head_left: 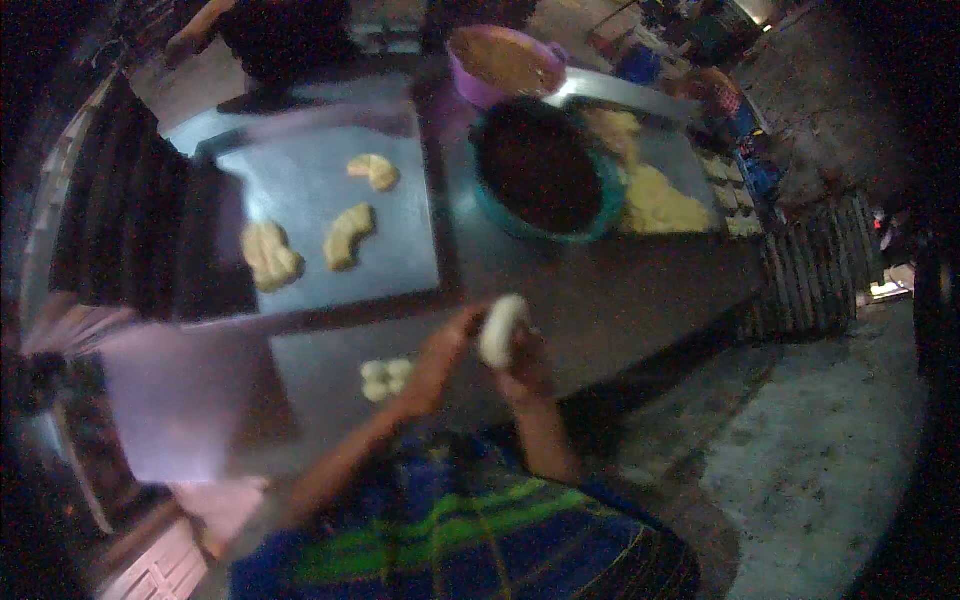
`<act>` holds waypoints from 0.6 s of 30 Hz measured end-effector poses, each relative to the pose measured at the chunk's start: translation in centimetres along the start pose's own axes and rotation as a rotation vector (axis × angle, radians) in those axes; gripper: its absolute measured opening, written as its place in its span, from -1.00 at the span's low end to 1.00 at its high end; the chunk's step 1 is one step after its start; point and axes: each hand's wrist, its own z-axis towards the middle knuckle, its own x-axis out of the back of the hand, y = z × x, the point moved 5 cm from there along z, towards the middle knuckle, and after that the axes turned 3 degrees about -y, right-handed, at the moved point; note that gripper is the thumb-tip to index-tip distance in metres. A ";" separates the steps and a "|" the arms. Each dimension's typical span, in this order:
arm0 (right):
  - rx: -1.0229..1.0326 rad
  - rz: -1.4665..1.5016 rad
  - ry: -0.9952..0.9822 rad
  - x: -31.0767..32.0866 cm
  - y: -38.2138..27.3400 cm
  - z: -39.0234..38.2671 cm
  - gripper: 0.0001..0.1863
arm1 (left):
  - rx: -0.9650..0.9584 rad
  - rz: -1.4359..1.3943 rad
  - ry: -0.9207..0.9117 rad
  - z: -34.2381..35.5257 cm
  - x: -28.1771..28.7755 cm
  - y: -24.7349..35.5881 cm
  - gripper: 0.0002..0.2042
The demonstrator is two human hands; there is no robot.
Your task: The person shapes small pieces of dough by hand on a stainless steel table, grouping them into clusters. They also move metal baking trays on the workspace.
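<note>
A pale, flattened piece of dough [503,330] stands on edge between my hands, above the front of the table. My right hand [527,365] wraps its right and lower side. On the other side, my left hand [455,338] grips its left edge; the blur hides the exact finger positions. A small cluster of pale dough balls [387,380] rests on the table by my left forearm. Beyond it, shaped pieces of yellowish dough [349,237] lie spaced out on a metal tray [400,270].
A teal basin [605,225] of dark stuff stands past my hands, with a purple basin [470,88] behind. A yellow crumbly mass [660,205] covers a tray at right. Dark stacked trays [130,220] stand left. Another person [285,40] is across the table.
</note>
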 end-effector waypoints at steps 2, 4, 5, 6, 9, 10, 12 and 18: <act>0.163 -0.561 0.117 0.0 -7.0 4.0 -0.63 | 0.067 0.156 0.058 -1.5 3.0 -1.8 -0.50; 0.249 -1.060 0.240 0.0 -13.6 7.5 -0.68 | 0.219 0.211 0.118 -2.7 4.8 -1.7 -0.58; 0.261 -1.291 0.256 0.1 -16.4 9.2 -0.68 | 0.328 0.184 0.165 -3.4 5.2 -0.7 -0.62; 0.246 -1.420 0.135 1.5 -17.7 11.5 -0.70 | 0.429 0.162 0.219 -4.3 6.3 -0.5 -0.66; -0.025 -1.737 -0.197 5.5 -18.5 17.6 -0.76 | 0.273 0.366 0.329 -5.1 9.3 0.8 -0.76; -0.156 -1.813 -0.311 6.0 -18.3 18.7 -0.78 | 0.256 0.387 0.365 -5.6 9.8 1.2 -0.76; -0.191 -1.948 -0.515 6.5 -17.5 19.8 -0.80 | 0.216 0.432 0.438 -6.8 10.8 1.6 -0.78; -0.567 -1.968 -0.742 9.0 -15.9 23.0 -0.82 | 0.218 0.319 0.523 -8.6 11.7 1.2 -0.81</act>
